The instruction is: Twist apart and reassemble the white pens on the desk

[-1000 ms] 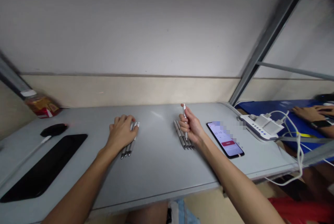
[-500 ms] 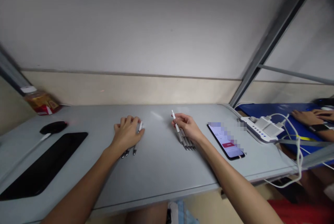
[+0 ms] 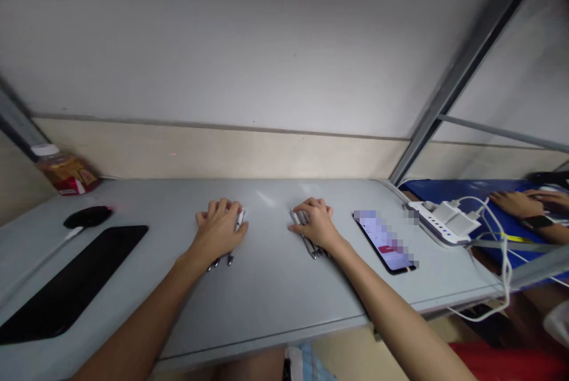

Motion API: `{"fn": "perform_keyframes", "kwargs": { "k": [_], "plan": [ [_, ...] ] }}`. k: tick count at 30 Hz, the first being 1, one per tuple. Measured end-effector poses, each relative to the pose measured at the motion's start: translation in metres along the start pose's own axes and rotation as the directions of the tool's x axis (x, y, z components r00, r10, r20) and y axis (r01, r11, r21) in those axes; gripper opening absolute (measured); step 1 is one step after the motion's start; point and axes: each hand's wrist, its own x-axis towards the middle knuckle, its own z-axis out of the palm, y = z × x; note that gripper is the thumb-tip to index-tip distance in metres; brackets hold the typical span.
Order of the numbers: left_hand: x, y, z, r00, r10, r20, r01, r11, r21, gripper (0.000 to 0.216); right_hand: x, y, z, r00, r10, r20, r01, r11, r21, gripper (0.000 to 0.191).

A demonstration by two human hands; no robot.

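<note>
My left hand (image 3: 219,228) lies palm down on a small group of grey pens (image 3: 221,259), whose tips stick out below the wrist. Its fingers are curled, and one white-ended pen (image 3: 240,217) sits between thumb and forefinger. My right hand (image 3: 313,222) lies palm down over a second row of grey pens (image 3: 316,249). Its fingers are bent over them, and the thumb presses on the leftmost pen (image 3: 294,215). Both groups rest on the grey table (image 3: 267,286).
A lit phone (image 3: 386,242) lies right of my right hand. A white power strip (image 3: 440,222) with chargers and cables sits at the right edge. A black mat (image 3: 66,280), a black mouse (image 3: 88,215) and a jar (image 3: 66,173) are on the left. Another person's hands (image 3: 520,202) work at far right.
My right hand held one pen upright, tilted it left, then brought it down onto the row of pens. My left hand stayed on its pens and shifted slightly right.
</note>
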Motion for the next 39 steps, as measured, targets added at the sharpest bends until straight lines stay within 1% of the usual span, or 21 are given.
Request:
{"fn": "perform_keyframes", "kwargs": {
  "k": [6,13,16,19,22,24,25,27,28,29,31,33,35,37,39],
  "plan": [
    [0.001,-0.001,0.000,1.000,-0.007,-0.014,0.008,1.000,0.005,0.027,0.000,0.005,-0.007,0.998,0.056,0.036,-0.056,0.998,0.006,0.039],
    [-0.001,-0.001,-0.001,1.000,0.008,0.018,-0.009,0.999,0.051,0.024,-0.001,0.004,-0.008,0.996,0.052,0.068,-0.054,0.998,0.026,0.040],
    [-0.002,-0.001,0.000,0.999,0.037,0.015,-0.037,0.998,0.045,0.027,-0.001,0.002,-0.009,0.998,0.051,0.047,-0.053,0.998,0.039,0.041],
    [-0.002,0.000,0.001,0.998,0.060,-0.001,-0.060,0.998,0.011,0.027,-0.001,-0.002,-0.012,0.999,0.033,0.002,-0.033,0.998,0.059,0.039],
    [-0.004,0.008,-0.001,0.992,0.125,0.005,-0.123,0.986,-0.113,0.023,-0.004,-0.009,-0.014,0.997,-0.068,-0.026,0.070,0.993,0.094,0.040],
    [-0.007,0.017,-0.005,0.981,0.194,0.015,-0.184,0.952,-0.246,0.024,-0.006,-0.014,-0.014,0.982,-0.190,-0.011,0.189,0.974,0.127,0.045],
    [-0.009,0.022,-0.006,0.968,0.252,0.018,-0.233,0.917,-0.325,0.025,-0.006,-0.016,-0.013,0.966,-0.260,0.003,0.256,0.955,0.150,0.045],
    [-0.012,0.031,-0.009,0.939,0.343,0.028,-0.285,0.820,-0.496,0.027,-0.006,-0.019,-0.012,0.923,-0.384,0.031,0.369,0.904,0.215,0.035],
    [-0.013,0.035,-0.010,0.931,0.363,0.031,-0.287,0.784,-0.550,0.028,-0.006,-0.020,-0.011,0.907,-0.420,0.039,0.398,0.883,0.249,0.027],
    [-0.014,0.037,-0.010,0.930,0.367,0.032,-0.282,0.763,-0.581,0.029,-0.005,-0.020,-0.011,0.902,-0.429,0.042,0.402,0.873,0.277,0.022],
    [-0.014,0.038,-0.010,0.939,0.343,0.014,-0.272,0.768,-0.580,0.030,-0.004,-0.019,-0.010,0.929,-0.368,0.030,0.341,0.886,0.314,0.020],
    [-0.013,0.035,-0.008,0.950,0.309,-0.038,-0.283,0.807,-0.518,0.030,-0.003,-0.017,-0.011,0.969,-0.247,0.016,0.225,0.903,0.365,0.024],
    [-0.012,0.031,-0.008,0.946,0.309,-0.100,-0.320,0.835,-0.448,0.030,-0.002,-0.016,-0.015,0.986,-0.156,0.053,0.113,0.874,0.472,0.030],
    [-0.011,0.028,-0.009,0.928,0.343,-0.145,-0.372,0.834,-0.408,0.030,-0.003,-0.016,-0.019,0.972,-0.145,0.183,0.007,0.802,0.597,0.039],
    [-0.011,0.027,-0.011,0.911,0.373,-0.177,-0.413,0.821,-0.394,0.030,-0.003,-0.017,-0.024,0.932,-0.184,0.312,-0.084,0.728,0.680,0.047]
  ]
}}
